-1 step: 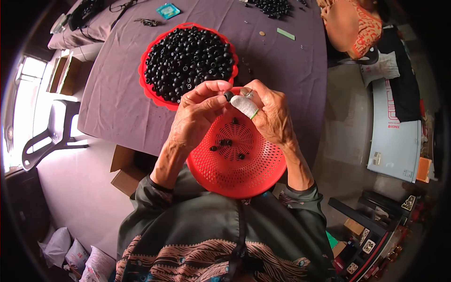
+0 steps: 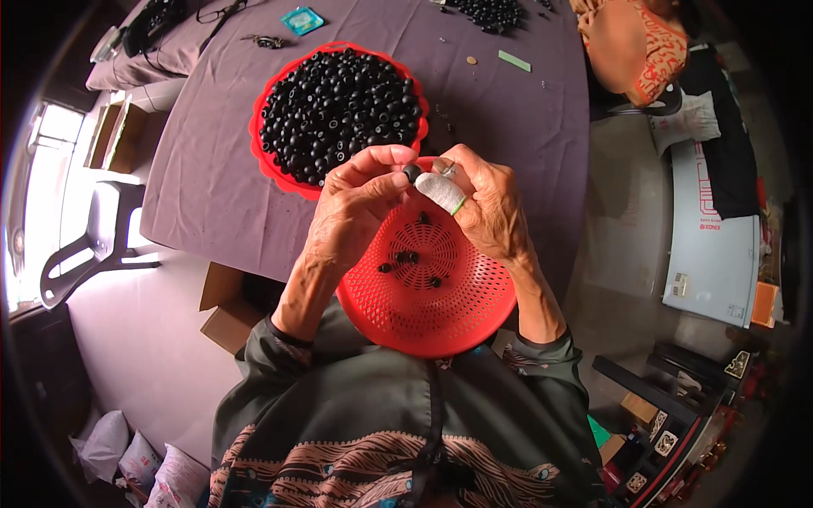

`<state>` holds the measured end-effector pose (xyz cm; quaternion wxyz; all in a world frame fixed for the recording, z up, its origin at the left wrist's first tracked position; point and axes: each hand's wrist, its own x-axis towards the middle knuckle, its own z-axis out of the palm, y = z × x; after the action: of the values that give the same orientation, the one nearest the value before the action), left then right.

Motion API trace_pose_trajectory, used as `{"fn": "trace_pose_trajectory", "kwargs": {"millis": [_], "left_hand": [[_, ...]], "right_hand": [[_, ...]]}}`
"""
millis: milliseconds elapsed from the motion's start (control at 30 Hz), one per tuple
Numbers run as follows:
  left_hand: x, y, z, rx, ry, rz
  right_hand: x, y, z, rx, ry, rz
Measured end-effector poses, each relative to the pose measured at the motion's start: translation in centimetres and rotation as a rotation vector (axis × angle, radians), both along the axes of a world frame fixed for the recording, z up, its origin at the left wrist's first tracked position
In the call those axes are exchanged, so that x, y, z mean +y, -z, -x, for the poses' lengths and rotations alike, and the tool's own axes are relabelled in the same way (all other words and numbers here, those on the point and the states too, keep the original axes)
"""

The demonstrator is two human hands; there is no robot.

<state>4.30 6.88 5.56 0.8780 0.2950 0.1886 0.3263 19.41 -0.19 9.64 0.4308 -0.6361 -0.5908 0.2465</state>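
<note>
Between the thumb and finger of my left hand (image 2: 349, 196) is a small round black piece (image 2: 412, 173). My right hand (image 2: 491, 201) is closed right beside it, its thumb in a white fabric finger cover (image 2: 440, 192) with a green edge. Something small and shiny shows at its fingertips, but I cannot make out what. Both hands are above a red perforated plastic basket (image 2: 423, 326), in which several small black pieces (image 2: 407, 256) lie. Beyond my left hand, a red scalloped basket (image 2: 257, 135) is heaped with similar black pieces (image 2: 339, 110).
A purple cloth covers the table (image 2: 203, 182). Farther back lie a pile of black pieces (image 2: 487, 13), a green strip (image 2: 514, 61) and a blue packet (image 2: 302, 20). Another person (image 2: 660, 55) sits at the far right. A dark plastic chair (image 2: 106, 233) and cardboard box (image 2: 229, 309) stand left.
</note>
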Motion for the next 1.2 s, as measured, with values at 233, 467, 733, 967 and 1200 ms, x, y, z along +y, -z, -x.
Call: {"fn": "trace_pose_trajectory", "kwargs": {"millis": [233,467,733,967,1200], "left_hand": [[-1.5,-0.4,-0.8,-0.143,-0.024,0.104],[-1.0,-0.4,-0.8,-0.260,0.037,0.028],[-0.9,0.1,-0.4,-0.164,0.054,-0.010],[-0.6,-0.3,-0.1,-0.116,0.083,-0.057],[-0.7,-0.1,-0.2,-0.105,0.080,-0.045]], "right_hand": [[-0.5,1.0,-0.2,-0.047,-0.031,0.001],[-0.5,-0.3,-0.9,-0.183,-0.089,0.068],[0.0,-0.9,-0.6,-0.263,-0.097,0.043],[0.0,-0.9,-0.9,-0.332,-0.138,0.032],[-0.3,-0.5,-0.9,-0.363,-0.151,0.044]]}}
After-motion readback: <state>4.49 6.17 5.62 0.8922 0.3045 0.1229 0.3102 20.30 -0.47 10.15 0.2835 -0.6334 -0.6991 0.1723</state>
